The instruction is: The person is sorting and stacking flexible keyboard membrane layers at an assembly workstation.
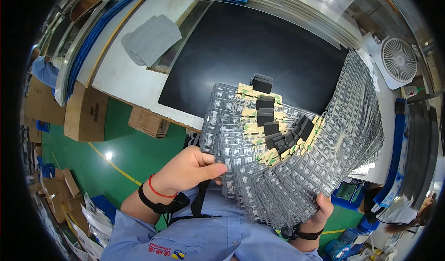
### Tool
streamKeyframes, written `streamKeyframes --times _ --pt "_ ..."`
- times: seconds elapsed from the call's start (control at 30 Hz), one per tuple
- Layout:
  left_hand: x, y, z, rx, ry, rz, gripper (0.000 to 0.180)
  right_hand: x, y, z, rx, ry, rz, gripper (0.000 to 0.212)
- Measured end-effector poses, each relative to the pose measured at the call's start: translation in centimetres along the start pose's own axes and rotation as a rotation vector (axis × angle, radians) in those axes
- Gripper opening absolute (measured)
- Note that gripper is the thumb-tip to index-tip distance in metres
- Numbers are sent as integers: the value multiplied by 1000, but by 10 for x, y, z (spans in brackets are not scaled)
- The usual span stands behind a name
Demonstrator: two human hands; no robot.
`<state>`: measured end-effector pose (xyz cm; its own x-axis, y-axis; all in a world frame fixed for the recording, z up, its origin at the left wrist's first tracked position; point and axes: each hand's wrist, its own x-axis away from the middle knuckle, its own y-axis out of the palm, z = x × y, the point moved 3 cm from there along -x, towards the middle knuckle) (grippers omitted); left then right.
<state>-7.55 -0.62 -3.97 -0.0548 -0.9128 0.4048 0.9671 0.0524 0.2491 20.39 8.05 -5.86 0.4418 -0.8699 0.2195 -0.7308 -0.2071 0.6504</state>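
Note:
A thick fan of thin grey keyboard membrane sheets spreads between my hands. Each has a printed grid pattern, a beige strip with green marks, and a black tab at the inner curve. My left hand pinches the sheets at the fan's left edge, thumb on top. At the lower right, my right hand grips the outer edge with its thumb showing; its other fingers are hidden beneath. Toward the upper right, the fan continues over the table's right side.
Behind the sheets lies a black mat on a white table. A grey cloth rests to its left. At the right stand a white fan and a small bottle. Cardboard boxes sit left on the green floor.

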Motion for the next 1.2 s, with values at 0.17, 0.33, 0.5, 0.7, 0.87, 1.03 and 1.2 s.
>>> streamKeyframes --times 0.17,0.33,0.5,0.7,0.87,1.03,1.2 --pt "1 2 1 13 11 -21 21 0 -2 11 12 23 11 65" --pt "-1 -2 -3 -72 65 -18 22 -5 13 12 50 35 18 61" --pt "-4 -10 -21 177 49 220 35 -4 12 9 50 41 38 61" --pt "-2 -5 -6 -11 -7 74 38 0 1 -1 105 7 72 60" --pt "-2 -5 -5 -19 -26 32 37 0 3 9 101 75 130 56" --pt "-2 -9 -10 169 -64 49 31 -6 19 16 4 39 39 54" --pt "0 -1 2 27 -50 -22 25 -2 2 6 13 22 -41 55"
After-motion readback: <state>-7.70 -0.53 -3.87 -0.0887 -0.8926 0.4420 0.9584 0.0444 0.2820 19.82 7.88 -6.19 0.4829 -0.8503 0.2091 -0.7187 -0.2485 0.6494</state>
